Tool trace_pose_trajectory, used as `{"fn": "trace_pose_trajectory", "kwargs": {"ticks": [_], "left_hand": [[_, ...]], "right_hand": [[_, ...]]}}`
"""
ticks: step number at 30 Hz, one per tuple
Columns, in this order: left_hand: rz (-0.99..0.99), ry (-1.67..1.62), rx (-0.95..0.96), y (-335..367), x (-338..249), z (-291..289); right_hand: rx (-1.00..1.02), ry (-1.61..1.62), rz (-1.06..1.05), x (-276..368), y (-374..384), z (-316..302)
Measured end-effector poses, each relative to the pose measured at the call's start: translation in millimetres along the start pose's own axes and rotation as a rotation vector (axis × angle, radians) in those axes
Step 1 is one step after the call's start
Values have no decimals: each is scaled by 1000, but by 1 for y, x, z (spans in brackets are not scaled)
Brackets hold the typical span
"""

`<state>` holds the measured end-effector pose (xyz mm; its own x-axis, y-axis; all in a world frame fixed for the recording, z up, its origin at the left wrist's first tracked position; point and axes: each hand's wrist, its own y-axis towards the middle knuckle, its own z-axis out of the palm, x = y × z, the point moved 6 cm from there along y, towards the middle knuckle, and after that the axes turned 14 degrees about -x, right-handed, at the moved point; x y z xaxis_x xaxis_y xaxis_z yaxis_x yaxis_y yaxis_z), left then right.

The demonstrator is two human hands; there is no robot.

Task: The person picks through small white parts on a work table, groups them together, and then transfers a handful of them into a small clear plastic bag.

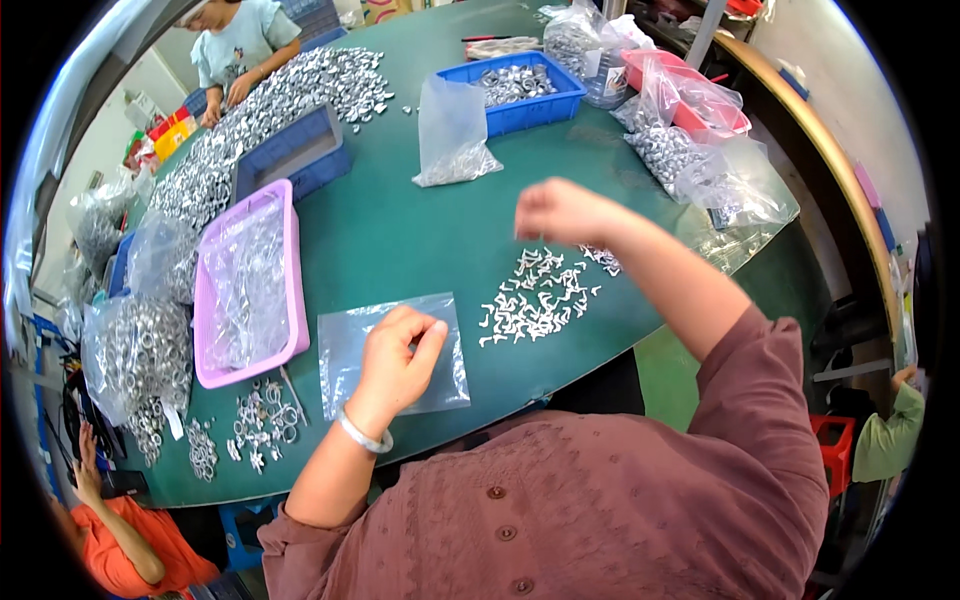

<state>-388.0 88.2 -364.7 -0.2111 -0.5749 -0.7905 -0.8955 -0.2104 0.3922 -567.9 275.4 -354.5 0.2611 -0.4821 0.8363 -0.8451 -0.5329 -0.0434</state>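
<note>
My left hand, a bracelet at its wrist, is closed with the thumb against the curled fingers. It is above a flat clear plastic bag on the green table; what it holds, if anything, is hidden. My right hand is further right and away from me, slightly blurred. Its fingers are curled closed, their contents out of sight. Just below it spreads a loose pile of small silvery bent metal parts. Several ring-shaped metal parts lie left of the bag, beside a pink-purple basket of bagged parts.
A large heap of metal pieces covers the far left, where another person works. Blue trays, a standing bag of parts and a red basket surround the work area. A person in orange is at lower left.
</note>
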Motion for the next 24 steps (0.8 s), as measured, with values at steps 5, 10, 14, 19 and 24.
{"fn": "trace_pose_trajectory", "kwargs": {"ticks": [5,10,14,19,24], "left_hand": [[-29,43,22,-4,5,4],[22,91,84,-4,-2,18],[82,227,100,-9,5,21],[292,251,202,8,-12,62],[425,292,293,29,-22,106]], "right_hand": [[-520,48,142,7,103,-109],[-625,-400,96,-13,116,-141],[-405,-286,-227,-25,56,-96],[-291,-531,-350,-67,-57,-61],[-464,-573,-466,-69,-106,-33]]}}
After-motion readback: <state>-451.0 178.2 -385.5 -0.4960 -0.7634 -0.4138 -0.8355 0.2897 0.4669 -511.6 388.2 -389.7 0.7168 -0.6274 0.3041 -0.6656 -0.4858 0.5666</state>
